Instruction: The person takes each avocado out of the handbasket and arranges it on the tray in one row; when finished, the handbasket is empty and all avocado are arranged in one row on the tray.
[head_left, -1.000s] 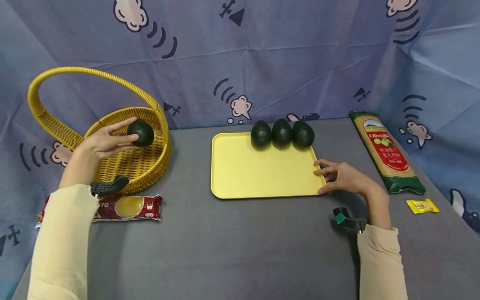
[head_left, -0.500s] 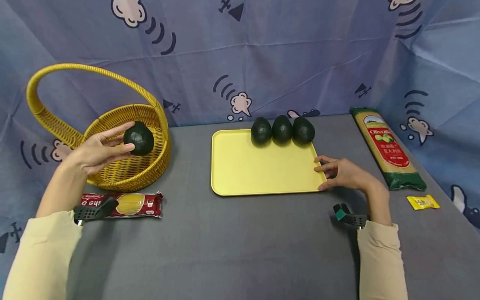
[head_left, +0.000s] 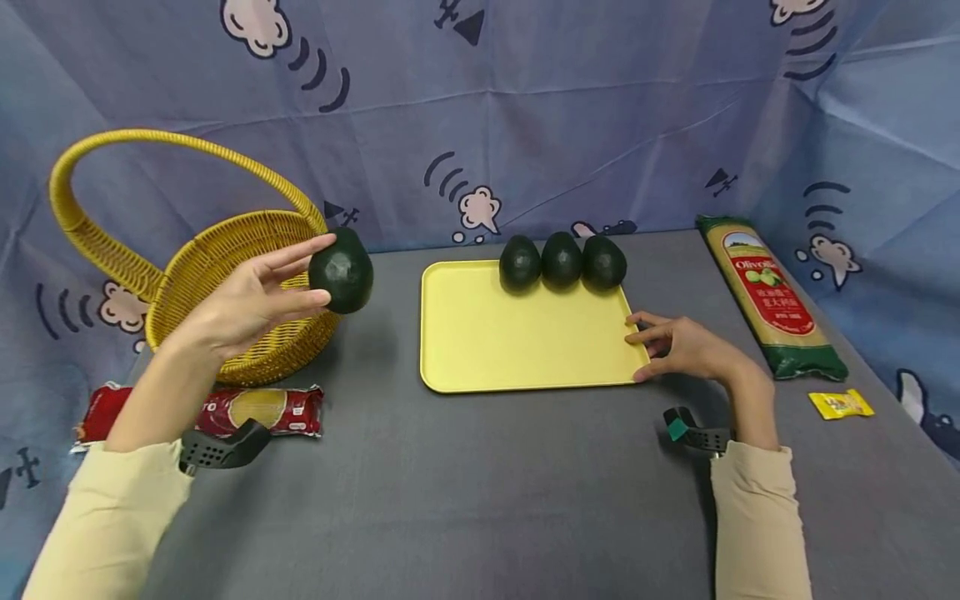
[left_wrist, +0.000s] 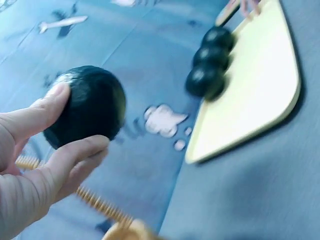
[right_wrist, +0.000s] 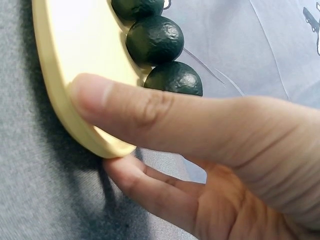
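My left hand (head_left: 258,300) pinches a dark green avocado (head_left: 342,272) between thumb and fingers, held up at the right rim of the yellow wicker basket (head_left: 180,287). In the left wrist view the same avocado (left_wrist: 87,107) fills the space between thumb and fingertips. My right hand (head_left: 686,346) grips the right edge of a pale yellow tray (head_left: 480,333), with the thumb (right_wrist: 95,95) over the rim and a fingertip at its outer side. Three more avocados (head_left: 561,260) stand in a row along the tray's back edge, toward its right end.
A red pasta packet (head_left: 258,410) lies in front of the basket, partly hidden behind the left forearm. On the right are a long green-and-gold pasta bag (head_left: 772,296) and a small yellow wrapped packet (head_left: 840,404). A patterned blue cloth (head_left: 405,125) rises behind the grey table.
The left hand has carried the avocado rightward, from over the basket's inside to its right rim. My right hand keeps its hold on the tray edge, and the three avocados stay put.
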